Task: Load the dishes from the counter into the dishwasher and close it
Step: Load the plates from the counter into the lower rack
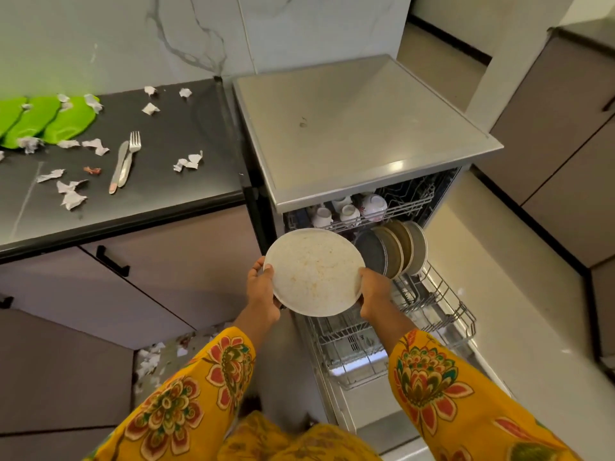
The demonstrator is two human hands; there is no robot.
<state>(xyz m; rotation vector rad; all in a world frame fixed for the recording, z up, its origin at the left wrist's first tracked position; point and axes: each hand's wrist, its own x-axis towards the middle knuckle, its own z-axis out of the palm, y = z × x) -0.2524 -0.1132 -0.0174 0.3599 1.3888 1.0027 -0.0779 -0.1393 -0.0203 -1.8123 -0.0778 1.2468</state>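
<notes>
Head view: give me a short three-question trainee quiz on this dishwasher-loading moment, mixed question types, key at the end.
1. True or false: the round white food-stained plate is gripped by both the left hand and the right hand.
2. Where do the white ceramic cups sit? A) upper wire rack B) lower wire rack C) dark counter
3. Fill in: the metal fork lies on the dark ____.

Key: 1 true; 2 A; 3 counter.
</notes>
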